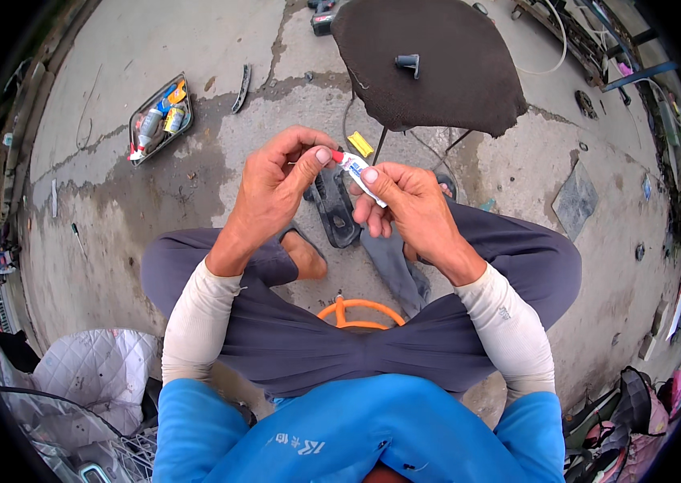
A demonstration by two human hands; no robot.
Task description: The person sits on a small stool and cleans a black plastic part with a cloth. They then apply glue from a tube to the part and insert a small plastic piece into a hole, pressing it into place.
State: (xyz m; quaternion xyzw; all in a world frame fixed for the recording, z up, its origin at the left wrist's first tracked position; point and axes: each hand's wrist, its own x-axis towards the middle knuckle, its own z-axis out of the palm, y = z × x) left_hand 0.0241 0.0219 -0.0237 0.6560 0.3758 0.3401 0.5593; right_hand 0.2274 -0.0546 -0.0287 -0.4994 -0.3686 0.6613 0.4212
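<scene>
Above the ground between my knees, my right hand (417, 205) pinches a small white tube (364, 182) with blue print between thumb and fingers. The tube slants, its red cap (337, 156) pointing up and to the left. My left hand (264, 189) has its thumb and forefinger closed at that cap. Just beyond the tube, a small yellow piece (360, 144) shows. Below my hands lies a black sandal-like object (335, 213), partly hidden by them. A grey cloth (397, 270) lies beside it.
A dark cloth-covered stool (437, 97) stands ahead, a small grey plastic part (409, 63) on top. At the far left sits a tray (136, 129) of bottles. An orange ring-shaped frame (372, 306) is between my legs. A flat grey sheet (575, 200) lies right.
</scene>
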